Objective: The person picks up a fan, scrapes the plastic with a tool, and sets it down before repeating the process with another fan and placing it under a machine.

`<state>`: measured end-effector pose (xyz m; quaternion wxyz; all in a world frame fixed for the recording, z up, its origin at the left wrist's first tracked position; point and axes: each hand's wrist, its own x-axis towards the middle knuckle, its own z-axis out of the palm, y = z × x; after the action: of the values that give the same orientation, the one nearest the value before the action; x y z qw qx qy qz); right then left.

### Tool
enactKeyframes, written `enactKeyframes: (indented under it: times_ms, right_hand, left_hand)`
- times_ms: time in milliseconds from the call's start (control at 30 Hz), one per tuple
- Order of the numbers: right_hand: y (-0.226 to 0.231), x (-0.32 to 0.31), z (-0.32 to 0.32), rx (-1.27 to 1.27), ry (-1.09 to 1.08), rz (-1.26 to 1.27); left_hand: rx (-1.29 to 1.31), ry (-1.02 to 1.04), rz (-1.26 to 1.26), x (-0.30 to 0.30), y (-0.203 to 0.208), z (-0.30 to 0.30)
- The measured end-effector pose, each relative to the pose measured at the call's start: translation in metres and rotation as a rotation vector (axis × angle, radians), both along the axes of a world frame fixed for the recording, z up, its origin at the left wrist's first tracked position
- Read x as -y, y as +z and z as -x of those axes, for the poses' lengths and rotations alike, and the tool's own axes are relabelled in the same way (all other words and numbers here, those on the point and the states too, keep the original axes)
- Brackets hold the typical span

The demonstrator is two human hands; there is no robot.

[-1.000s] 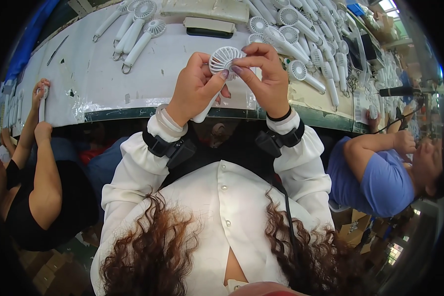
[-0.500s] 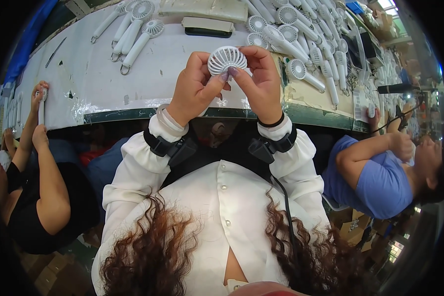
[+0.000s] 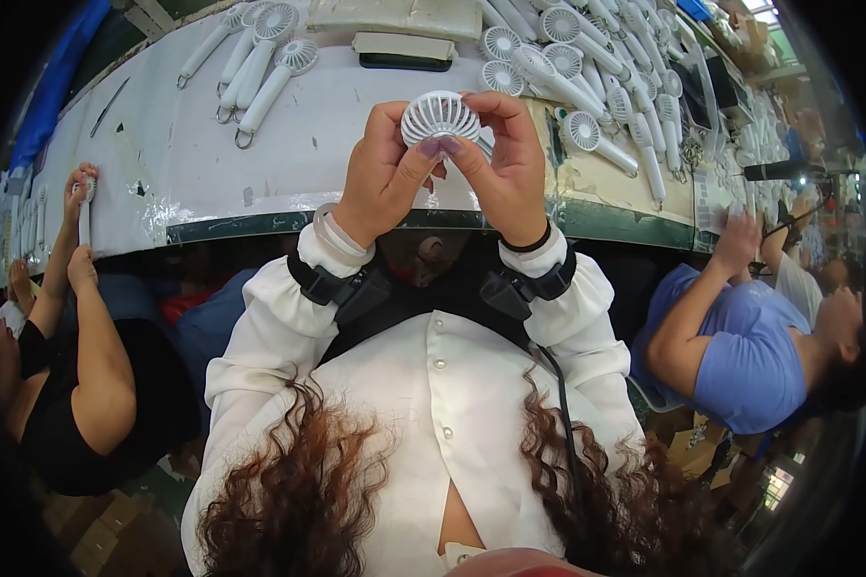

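Between both hands, above the table's near edge, I hold a small white handheld fan point(image 3: 441, 117) with its round slatted head toward me. My left hand point(image 3: 387, 173) grips the head from the left, its thumb pressed on the lower rim. From the other side my right hand point(image 3: 506, 168) closes on the same head, fingers behind the upper right rim and thumb beside the left one. Most of the fan below the head is hidden behind my hands.
Several white fans point(image 3: 267, 77) with metal rings lie at the back left, and a large pile point(image 3: 587, 58) fills the back right. A black-and-white block point(image 3: 404, 52) and thin tool point(image 3: 111, 106) lie on the table. Co-workers sit on the left point(image 3: 87, 375) and right point(image 3: 741, 346).
The fan head has tipped slightly in my hands, and my thumbs now press closer together on its rim. At right, the co-worker's arm has moved toward the table.
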<state>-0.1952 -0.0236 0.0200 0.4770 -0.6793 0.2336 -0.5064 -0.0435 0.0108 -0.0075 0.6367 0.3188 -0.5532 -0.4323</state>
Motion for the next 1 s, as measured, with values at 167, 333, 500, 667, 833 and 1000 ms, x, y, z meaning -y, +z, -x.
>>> enactKeyframes:
  times_ms: [167, 333, 500, 667, 833, 1000]
  right_hand:
    - [0.004, 0.0, -0.003, -0.031, -0.034, 0.048]
    - [-0.007, 0.002, -0.004, 0.082, 0.014, -0.039]
    - [0.001, -0.003, -0.009, 0.154, 0.028, -0.132]
    - [0.005, 0.004, -0.005, 0.029, 0.025, -0.072]
    - [0.008, 0.007, -0.006, 0.05, 0.056, -0.113]
    - [0.0, 0.008, -0.011, 0.123, 0.017, -0.209]
  left_hand:
    - [0.022, 0.037, -0.034, -0.001, -0.002, 0.0]
    - [-0.014, 0.021, -0.028, 0.0, -0.004, 0.003]
    - [0.023, 0.071, -0.03, -0.001, 0.0, 0.004]
    - [-0.02, 0.086, -0.047, -0.002, 0.0, 0.006]
    - [-0.023, 0.089, -0.081, 0.004, 0.0, 0.006]
    - [-0.108, 0.072, -0.211, 0.005, 0.007, 0.011]
